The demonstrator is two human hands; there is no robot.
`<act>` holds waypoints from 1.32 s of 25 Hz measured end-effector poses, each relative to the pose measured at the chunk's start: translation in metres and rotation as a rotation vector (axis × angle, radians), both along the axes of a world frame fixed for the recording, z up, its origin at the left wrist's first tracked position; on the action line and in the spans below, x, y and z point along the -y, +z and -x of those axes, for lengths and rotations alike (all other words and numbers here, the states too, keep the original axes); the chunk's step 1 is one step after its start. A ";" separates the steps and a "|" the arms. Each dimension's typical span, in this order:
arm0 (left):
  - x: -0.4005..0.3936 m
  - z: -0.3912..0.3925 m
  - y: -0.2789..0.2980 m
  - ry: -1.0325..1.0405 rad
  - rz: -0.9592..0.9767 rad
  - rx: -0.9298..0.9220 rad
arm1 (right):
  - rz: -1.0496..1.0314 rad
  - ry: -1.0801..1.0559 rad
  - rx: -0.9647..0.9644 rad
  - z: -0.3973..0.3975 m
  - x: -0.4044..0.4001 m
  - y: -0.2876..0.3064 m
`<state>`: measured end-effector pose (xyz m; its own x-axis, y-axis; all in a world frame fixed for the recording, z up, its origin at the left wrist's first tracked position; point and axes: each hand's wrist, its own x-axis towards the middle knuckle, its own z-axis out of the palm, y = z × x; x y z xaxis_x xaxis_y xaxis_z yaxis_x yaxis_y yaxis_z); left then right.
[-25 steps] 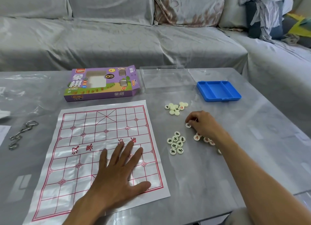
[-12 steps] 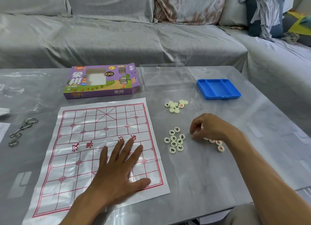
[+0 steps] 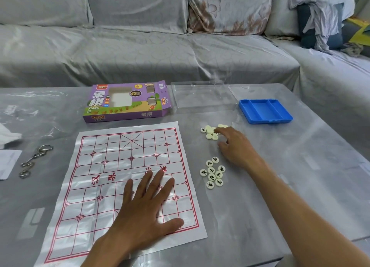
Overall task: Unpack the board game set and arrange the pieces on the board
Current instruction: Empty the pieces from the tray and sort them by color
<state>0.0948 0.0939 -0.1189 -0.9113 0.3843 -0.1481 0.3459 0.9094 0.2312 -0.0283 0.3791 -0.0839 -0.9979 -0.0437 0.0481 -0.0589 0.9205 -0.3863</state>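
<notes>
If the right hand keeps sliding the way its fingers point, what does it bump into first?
The right hand points up and to the left, at the far cluster of pieces. Its index fingertip looks to be already at them, so those come first. Beyond them lies the purple game box.

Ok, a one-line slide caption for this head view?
Left hand flat on the board, right hand reaching to the far pieces.

Left hand (image 3: 149, 204) lies palm down, fingers straight and spread, thumb out to the side. Right hand (image 3: 234, 146) reaches forward, forearm extended, index finger outstretched, remaining fingers loosely bent.
</notes>
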 end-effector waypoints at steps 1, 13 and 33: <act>0.000 0.000 -0.004 -0.002 -0.003 -0.035 | -0.026 0.004 -0.007 0.004 0.006 -0.005; 0.001 0.000 -0.007 0.010 -0.058 -0.080 | -0.085 -0.035 -0.076 0.007 0.009 -0.018; 0.000 0.001 0.001 -0.016 0.008 0.045 | 0.165 -0.115 -0.003 0.013 0.001 -0.011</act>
<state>0.0938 0.0937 -0.1175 -0.8975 0.3971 -0.1920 0.3495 0.9058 0.2396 -0.0411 0.3777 -0.0945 -0.9957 0.0796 0.0478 0.0421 0.8455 -0.5323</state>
